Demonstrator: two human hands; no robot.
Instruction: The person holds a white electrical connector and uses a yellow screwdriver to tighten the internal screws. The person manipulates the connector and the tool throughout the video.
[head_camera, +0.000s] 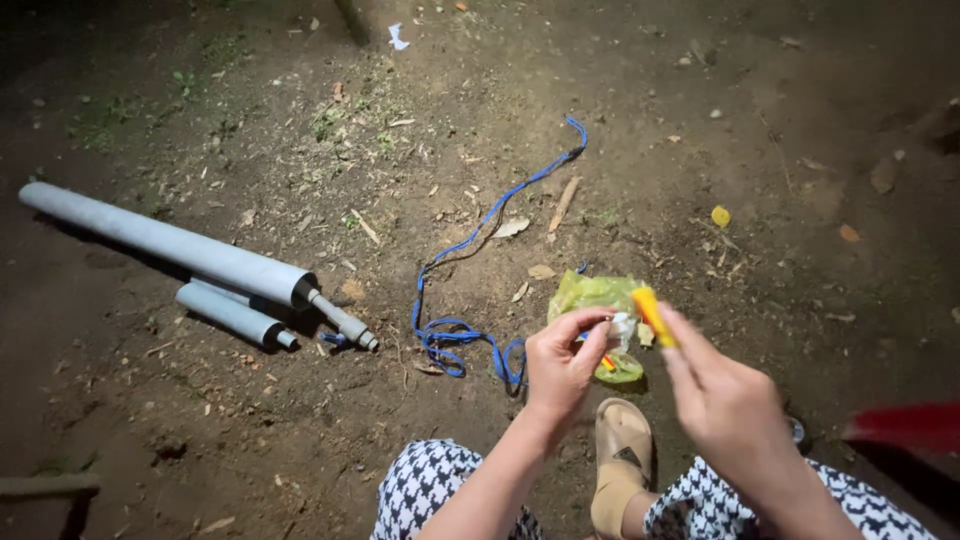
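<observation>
Head view, looking down at bare dirt ground (700, 150) lit from above.

Left hand (562, 365): fingers curled narrow, thumb and forefinger pinched on a small white fitting (622, 325). The fitting sits just above a yellow-green plastic bag (590, 293) lying on the dirt, directly in front of the person's knees.

Right hand (725, 400): motion-blurred, fingers closed around a short yellow stick-like piece (652, 315), whose tip points up and left, just beside the white fitting. Contact between the 2 parts cannot be resolved.

Below the hands: a tan sandal (622, 455) on the person's foot, and black-and-white patterned trousers (430, 485) on both knees.

Surroundings: a blue cord (480, 228) runs in loose loops from the upper middle of the ground down to a tangle left of the left hand. Well apart to the left lie 2 grey pipes, a long one (165, 243) ending in a narrower fitting, and a short one (228, 314) just beside it. Dry leaves and twigs scattered throughout.
</observation>
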